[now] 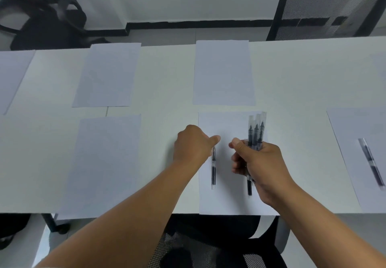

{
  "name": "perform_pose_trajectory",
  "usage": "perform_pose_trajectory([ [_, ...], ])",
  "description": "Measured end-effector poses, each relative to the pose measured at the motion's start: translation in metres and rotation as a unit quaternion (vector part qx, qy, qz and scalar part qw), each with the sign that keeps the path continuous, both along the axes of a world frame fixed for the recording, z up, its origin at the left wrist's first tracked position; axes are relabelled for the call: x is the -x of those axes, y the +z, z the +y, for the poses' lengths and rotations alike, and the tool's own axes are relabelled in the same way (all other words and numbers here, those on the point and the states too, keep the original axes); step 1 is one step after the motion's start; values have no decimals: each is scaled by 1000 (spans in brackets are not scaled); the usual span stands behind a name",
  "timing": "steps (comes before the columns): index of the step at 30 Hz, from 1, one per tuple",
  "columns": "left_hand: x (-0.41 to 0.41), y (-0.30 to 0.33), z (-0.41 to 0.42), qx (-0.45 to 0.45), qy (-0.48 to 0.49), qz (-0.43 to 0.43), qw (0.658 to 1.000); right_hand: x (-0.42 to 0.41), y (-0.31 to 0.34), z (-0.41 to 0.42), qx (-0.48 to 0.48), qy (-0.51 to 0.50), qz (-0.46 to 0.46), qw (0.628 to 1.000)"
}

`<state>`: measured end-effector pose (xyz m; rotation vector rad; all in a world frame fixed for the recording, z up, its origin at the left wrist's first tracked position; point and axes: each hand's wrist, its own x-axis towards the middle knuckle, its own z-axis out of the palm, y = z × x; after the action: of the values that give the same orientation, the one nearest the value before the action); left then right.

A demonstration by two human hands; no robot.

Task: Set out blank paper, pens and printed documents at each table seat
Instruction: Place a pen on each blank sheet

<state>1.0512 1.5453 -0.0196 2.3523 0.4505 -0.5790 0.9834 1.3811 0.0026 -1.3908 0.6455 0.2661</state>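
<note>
Judging by how things lie, we are partway through the pen round. Blank sheets already sit at every seat we can see: two across the upper middle of the frame, one at lower left [104, 163], one at the far right [355, 159], slivers at the upper left and upper right edges, and the sheet right before us [225, 196] at lower centre. The right-hand sheet already carries a pen [371, 162]. No printed documents show anywhere, so we judge that step not yet begun.

Our left hand [193, 143] hovers at the left edge of the centre sheet, its fingers curled over the top of a single pen [213, 167] that lies lengthwise on the paper; whether they pinch it or only rest on it we cannot tell. Our right hand [259, 163] grips a bundle of pens [255, 132], tips up, above the same sheet.

The other sheets in view have no pen that we can see, so those seats likely come next.

For room, the table [167, 79] offers bare strips between the sheets. The near sheets run right up to the table's front edge, so a rolling pen could drop there. A mesh chair [208, 247] sits just under us, another chair [328, 8] stands at the upper right, and a third at the upper left.
</note>
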Motion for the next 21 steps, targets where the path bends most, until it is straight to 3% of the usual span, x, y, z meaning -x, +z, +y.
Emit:
perform_pose_trajectory([
  [8,5,66,4,32,23,-50,998,-7,35,-5,54,54,-14,997],
  [16,38,155,28,37,87,-113,989,-8,90,7,10,106,-39,994],
  [21,71,209,53,46,120,-154,980,-3,137,34,15,192,-87,977],
])
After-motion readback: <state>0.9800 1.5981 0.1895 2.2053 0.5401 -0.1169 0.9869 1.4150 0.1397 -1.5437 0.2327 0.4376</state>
